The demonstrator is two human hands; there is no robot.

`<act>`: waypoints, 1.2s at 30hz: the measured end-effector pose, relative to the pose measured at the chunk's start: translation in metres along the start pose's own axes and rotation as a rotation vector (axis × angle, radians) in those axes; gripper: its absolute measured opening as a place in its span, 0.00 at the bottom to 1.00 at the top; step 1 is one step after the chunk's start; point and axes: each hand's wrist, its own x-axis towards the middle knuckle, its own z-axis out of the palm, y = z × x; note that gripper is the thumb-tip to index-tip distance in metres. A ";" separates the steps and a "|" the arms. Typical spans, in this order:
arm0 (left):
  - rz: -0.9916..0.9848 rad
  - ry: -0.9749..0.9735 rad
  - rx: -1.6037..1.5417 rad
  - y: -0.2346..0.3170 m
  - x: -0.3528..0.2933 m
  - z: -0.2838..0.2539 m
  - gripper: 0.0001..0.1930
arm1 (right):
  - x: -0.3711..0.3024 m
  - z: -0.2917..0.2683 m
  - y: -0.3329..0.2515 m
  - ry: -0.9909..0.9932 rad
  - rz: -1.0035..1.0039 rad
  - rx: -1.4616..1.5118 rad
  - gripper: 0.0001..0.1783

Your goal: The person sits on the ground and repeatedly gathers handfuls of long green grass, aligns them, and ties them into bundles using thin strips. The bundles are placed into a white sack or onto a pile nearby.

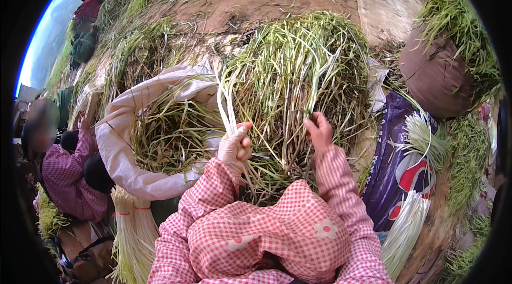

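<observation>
My left hand [234, 148], in a thin pale glove, is closed round a few long white stalks [226, 104]. They stand up from the fist, and thin brownish ends hang below it. My right hand [319, 130] is at the front of a big heap of green-and-white leafy stalks [288, 65]. Its thumb and fingers pinch the lower end of a pale green stalk [316, 84] that leans up against the heap. The fingertips are partly hidden by the stalks.
Left of the heap, an open white sack [125, 124] holds limp leaves [170, 134]. Tied pale bundles [133, 230] stand below it. On the right, white bundles [408, 225] lie by a purple printed bag [392, 140] and a brown sack [434, 73]. Another person [74, 169] sits at left.
</observation>
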 end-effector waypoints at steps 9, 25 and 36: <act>0.186 0.061 0.018 0.013 -0.018 0.007 0.07 | -0.058 0.015 -0.017 -0.243 -0.179 0.124 0.12; -0.080 -0.082 0.245 -0.030 -0.008 0.011 0.13 | -0.063 0.043 -0.008 -0.431 -0.204 0.194 0.09; 0.048 0.046 0.043 -0.019 0.002 0.002 0.08 | -0.060 0.023 0.027 -0.157 0.047 0.874 0.04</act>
